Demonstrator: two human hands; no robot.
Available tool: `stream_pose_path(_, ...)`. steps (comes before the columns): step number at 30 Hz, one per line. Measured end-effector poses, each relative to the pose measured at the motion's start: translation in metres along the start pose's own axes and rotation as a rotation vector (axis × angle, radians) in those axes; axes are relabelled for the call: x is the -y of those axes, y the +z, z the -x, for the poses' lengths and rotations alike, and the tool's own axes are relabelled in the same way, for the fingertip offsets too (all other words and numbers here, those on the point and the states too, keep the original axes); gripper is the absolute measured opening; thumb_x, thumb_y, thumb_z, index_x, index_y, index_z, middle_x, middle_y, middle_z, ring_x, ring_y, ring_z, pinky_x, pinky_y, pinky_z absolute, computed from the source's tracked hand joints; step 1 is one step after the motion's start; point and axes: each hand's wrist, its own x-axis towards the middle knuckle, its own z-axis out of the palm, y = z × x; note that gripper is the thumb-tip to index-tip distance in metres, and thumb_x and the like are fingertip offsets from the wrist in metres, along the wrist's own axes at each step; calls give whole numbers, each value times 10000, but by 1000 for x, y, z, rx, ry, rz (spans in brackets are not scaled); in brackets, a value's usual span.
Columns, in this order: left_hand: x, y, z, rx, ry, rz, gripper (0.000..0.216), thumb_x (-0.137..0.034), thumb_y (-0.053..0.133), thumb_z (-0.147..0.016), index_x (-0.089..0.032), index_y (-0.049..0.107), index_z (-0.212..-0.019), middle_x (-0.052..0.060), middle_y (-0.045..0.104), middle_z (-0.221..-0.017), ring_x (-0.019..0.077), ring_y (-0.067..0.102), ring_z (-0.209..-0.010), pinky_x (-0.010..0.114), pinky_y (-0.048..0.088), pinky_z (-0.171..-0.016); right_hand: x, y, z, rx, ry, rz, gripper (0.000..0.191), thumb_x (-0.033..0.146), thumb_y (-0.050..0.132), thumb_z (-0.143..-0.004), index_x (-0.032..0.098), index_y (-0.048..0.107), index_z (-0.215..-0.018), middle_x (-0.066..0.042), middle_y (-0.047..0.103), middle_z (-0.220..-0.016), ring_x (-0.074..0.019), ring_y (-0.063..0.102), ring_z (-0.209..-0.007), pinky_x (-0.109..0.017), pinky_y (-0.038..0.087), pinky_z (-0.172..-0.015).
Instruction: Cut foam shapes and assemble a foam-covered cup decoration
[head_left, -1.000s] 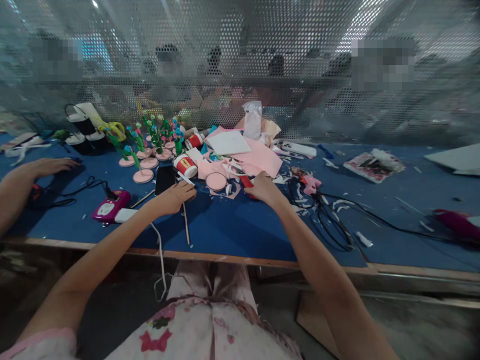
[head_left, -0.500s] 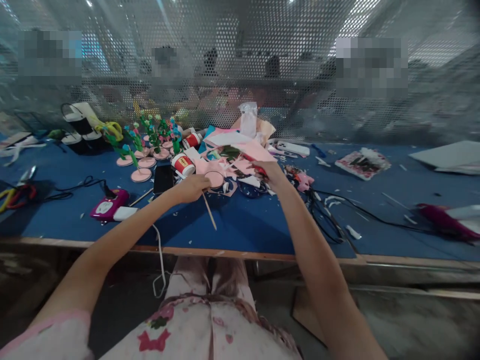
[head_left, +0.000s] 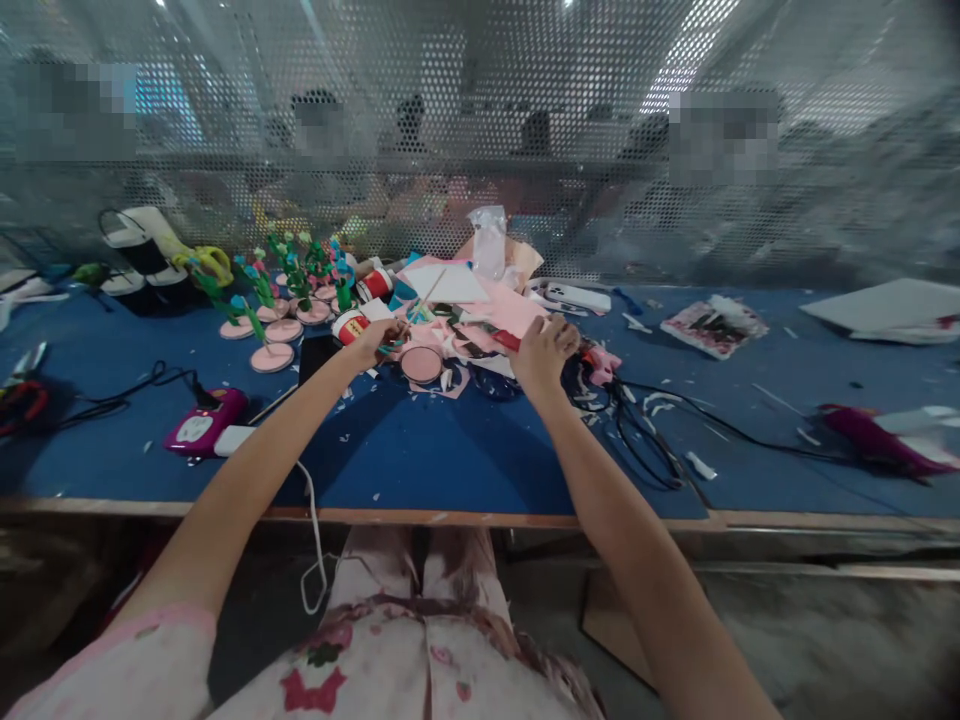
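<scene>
My left hand point(head_left: 377, 343) is closed at the near left of the paper pile, its fingertips pinching a small teal piece point(head_left: 391, 348) that is partly hidden. Just right of it lies a round pink disc point(head_left: 421, 365). A thin wooden stick point(head_left: 435, 284) rests across white paper point(head_left: 450, 282) behind. My right hand point(head_left: 547, 350) is over the right side of the pile, fingers curled, around a red-handled tool point(head_left: 506, 340) that points left; its exact kind is unclear. Pink sheets point(head_left: 510, 305) and scraps lie between the hands.
Several craft flowers on pink round bases point(head_left: 271, 357) stand at left, near a red-and-white paper cup point(head_left: 349, 328). A purple power socket point(head_left: 206, 422), with cables, is nearer the table edge. Scissors point(head_left: 26, 385) lie far left; a white phone point(head_left: 577, 297) lies behind my right hand.
My left hand has moved left and slightly back, away from the pink disc. The stick that hung below it now lies on the white paper. My right hand has shifted slightly, showing more fingers.
</scene>
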Motion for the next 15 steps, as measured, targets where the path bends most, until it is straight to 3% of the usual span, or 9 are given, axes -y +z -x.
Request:
stream_pose_path(2,0,-6,2,28,25,54,50,-106,434,-622,-143,465,-612,-14,445,-528,60,337,-356,144,214,-301,4,-7,3,28,-54,22,399,272,541,-815,25,491,-1125,-280,450,-1220,-363,401,-1139,-479,368,-884)
stream_pose_path(5,7,-6,1,134,-4,162,60,-137,420,-663,-142,473,-635,-20,412,-515,61,312,-343,143,205,-296,10,-15,11,236,-273,20,368,287,541,-786,81,508,-1089,-198,512,-1112,-302,461,-1038,-403,414,-828)
stream_pose_path(7,15,-2,0,207,-43,129,88,-161,423,-688,-133,504,-667,-17,415,-506,64,306,-339,147,198,-294,13,-17,16,348,-364,105,510,318,621,-709,91,493,-1148,-188,497,-1150,-323,457,-1039,-408,428,-803)
stream_pose_path(9,24,2,1,301,-79,16,126,-192,444,-706,-119,546,-714,-18,421,-493,69,320,-345,154,213,-299,16,-14,20,403,-407,165,498,299,615,-720,98,509,-1163,-184,489,-1185,-337,445,-1073,-401,432,-804)
stream_pose_path(12,32,8,5,482,-200,-257,194,-172,516,-678,-112,610,-837,3,518,-574,76,425,-412,160,274,-340,15,-6,15,419,-406,119,293,246,470,-845,119,585,-1082,-161,546,-1118,-297,472,-1076,-354,423,-825)
stream_pose_path(15,34,11,11,557,-307,-452,257,-139,533,-658,-112,645,-888,24,583,-657,71,459,-451,165,268,-360,7,-1,4,366,-284,11,297,247,368,-904,144,628,-1007,-143,569,-1056,-257,541,-973,-329,426,-790)
